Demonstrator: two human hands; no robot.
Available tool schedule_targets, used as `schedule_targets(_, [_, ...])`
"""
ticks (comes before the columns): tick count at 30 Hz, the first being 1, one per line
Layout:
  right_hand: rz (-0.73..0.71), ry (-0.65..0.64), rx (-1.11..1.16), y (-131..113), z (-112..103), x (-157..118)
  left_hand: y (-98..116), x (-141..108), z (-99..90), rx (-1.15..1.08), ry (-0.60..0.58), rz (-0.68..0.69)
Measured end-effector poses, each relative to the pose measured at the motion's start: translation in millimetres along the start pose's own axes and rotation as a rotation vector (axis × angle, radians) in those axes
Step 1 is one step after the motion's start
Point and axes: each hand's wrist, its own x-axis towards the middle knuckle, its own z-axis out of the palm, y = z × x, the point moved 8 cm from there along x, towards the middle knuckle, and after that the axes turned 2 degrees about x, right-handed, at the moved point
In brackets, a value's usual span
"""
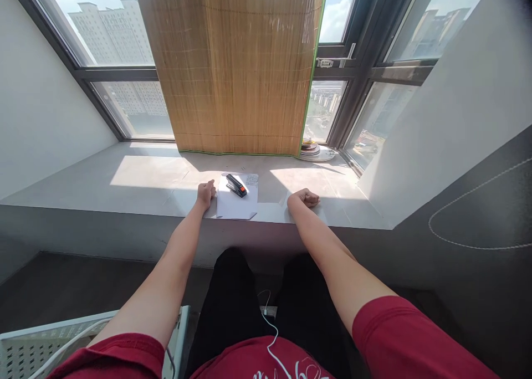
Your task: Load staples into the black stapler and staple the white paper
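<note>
My left hand [206,193] rests on the windowsill in a loose fist, just left of a small stack of white paper [233,207]. Lying across the upper part of that paper is a black stapler [236,185] with an orange patch at one end. Dark writing or print shows in the paper's top right corner. To the right, apart from the paper, my right hand [306,198] lies on the sill with its fingers curled in. Neither hand touches the stapler, and I see nothing held in either fist.
A bamboo blind [249,68] hangs down over the middle of the window. Stacked round flat pieces [316,152] sit at the sill's back right. A white basket [41,343] stands at the lower left. Bright sun patches fall on the sill [141,196], and a white cable [275,334] crosses my lap.
</note>
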Motion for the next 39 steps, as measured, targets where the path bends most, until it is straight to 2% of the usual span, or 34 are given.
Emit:
schedule_targets(13, [0.060,0.029,-0.026,3.8,3.5,4.0,1.1,-4.9,9.1,0.112,-0.018,-0.015])
schedule_targets(25, [0.008,0.021,-0.039,7.6,3.7,3.8,10.0,-14.5,17.2,0.255,-0.030,-0.001])
schedule_targets(35, [-0.053,0.023,-0.007,6.6,8.5,16.8,7.6,-10.3,17.8,0.397,-0.044,0.074])
schedule_targets(39, [-0.080,-0.014,0.040,10.4,10.9,23.4,6.7,-7.8,20.1,0.482,-0.019,0.100])
